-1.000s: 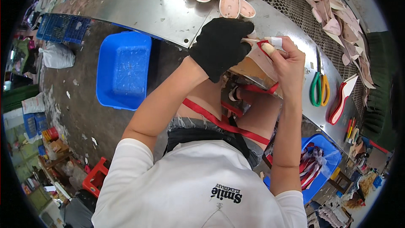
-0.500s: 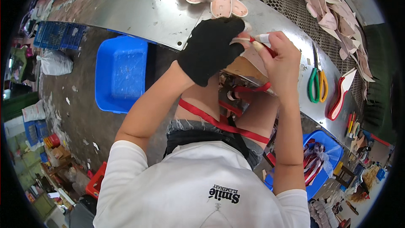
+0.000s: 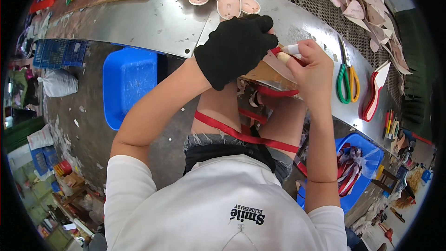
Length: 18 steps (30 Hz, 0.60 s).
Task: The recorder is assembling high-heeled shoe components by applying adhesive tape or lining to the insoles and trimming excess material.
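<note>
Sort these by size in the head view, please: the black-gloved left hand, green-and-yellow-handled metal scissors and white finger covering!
Largest: black-gloved left hand
Middle: metal scissors
Smallest: white finger covering

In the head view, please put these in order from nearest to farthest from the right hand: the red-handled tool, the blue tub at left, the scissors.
1. Scissors, just right of the right hand.
2. Red-handled tool, right of the scissors.
3. Blue tub, far to the left.
</note>
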Each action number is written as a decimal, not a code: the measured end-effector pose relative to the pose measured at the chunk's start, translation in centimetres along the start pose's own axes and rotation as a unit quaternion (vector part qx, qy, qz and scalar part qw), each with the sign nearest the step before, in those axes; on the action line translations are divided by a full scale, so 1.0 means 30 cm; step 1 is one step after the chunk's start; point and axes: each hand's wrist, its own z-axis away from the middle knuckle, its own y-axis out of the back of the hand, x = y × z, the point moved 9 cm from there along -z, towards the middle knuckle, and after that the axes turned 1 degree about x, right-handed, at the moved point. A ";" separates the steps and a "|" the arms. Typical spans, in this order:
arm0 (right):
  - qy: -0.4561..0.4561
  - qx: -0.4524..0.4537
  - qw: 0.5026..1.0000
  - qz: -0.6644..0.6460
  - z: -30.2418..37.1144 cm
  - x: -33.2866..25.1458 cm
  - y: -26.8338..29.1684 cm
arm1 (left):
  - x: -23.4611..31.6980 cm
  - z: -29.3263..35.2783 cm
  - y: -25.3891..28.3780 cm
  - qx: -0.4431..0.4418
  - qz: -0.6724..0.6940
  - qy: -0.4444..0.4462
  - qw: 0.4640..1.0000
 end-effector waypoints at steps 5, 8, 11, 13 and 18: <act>0.084 0.031 0.984 0.157 0.036 -0.080 -0.028 | 0.023 -0.035 -0.036 -0.011 -0.017 -0.043 0.999; 0.095 0.035 0.971 0.217 0.044 -0.116 -0.016 | 0.018 -0.052 -0.068 -0.045 -0.059 -0.041 0.996; 0.079 -0.023 0.964 0.252 0.048 -0.063 -0.013 | 0.022 -0.075 -0.071 -0.065 -0.101 -0.043 0.992; 0.120 -0.019 0.964 0.236 0.027 -0.062 0.009 | 0.054 -0.100 -0.079 -0.050 -0.109 -0.071 0.990; -0.175 -0.212 0.960 -0.050 -0.008 0.095 0.081 | 0.066 -0.074 -0.102 0.007 0.001 -0.058 0.998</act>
